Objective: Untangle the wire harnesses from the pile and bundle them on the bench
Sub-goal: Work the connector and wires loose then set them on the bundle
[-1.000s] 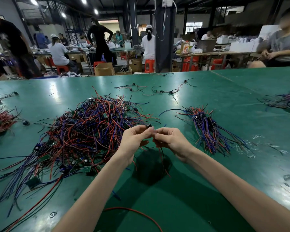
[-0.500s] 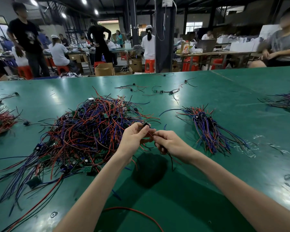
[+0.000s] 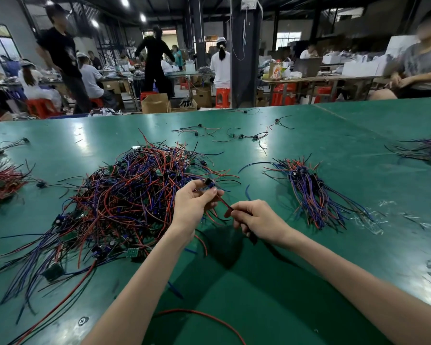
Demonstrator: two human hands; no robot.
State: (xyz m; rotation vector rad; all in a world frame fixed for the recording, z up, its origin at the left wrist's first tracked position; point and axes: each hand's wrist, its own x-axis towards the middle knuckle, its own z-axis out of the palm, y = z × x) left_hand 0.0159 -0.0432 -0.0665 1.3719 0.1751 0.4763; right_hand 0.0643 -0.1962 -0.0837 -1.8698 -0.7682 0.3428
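Observation:
A big tangled pile of red, blue, purple and black wire harnesses (image 3: 125, 195) lies on the green bench (image 3: 271, 282) at the left. My left hand (image 3: 193, 204) pinches one harness (image 3: 220, 199) by its small black connector, just right of the pile. My right hand (image 3: 255, 219) grips the same harness's red and black wires lower down, a short way from the left hand. The wires run taut between both hands. A sorted bunch of harnesses (image 3: 311, 192) lies to the right of my hands.
A red-wire heap (image 3: 0, 181) sits at the left edge and another bunch (image 3: 423, 150) at the far right. Loose harnesses (image 3: 234, 135) lie farther back. A single red wire (image 3: 199, 316) curls near me. Plastic scraps (image 3: 373, 220) lie right. People work at tables beyond the bench.
My hands have moved apart: the right hand slid down along the wires toward me while the left kept the connector raised. A person in the background walked to the right.

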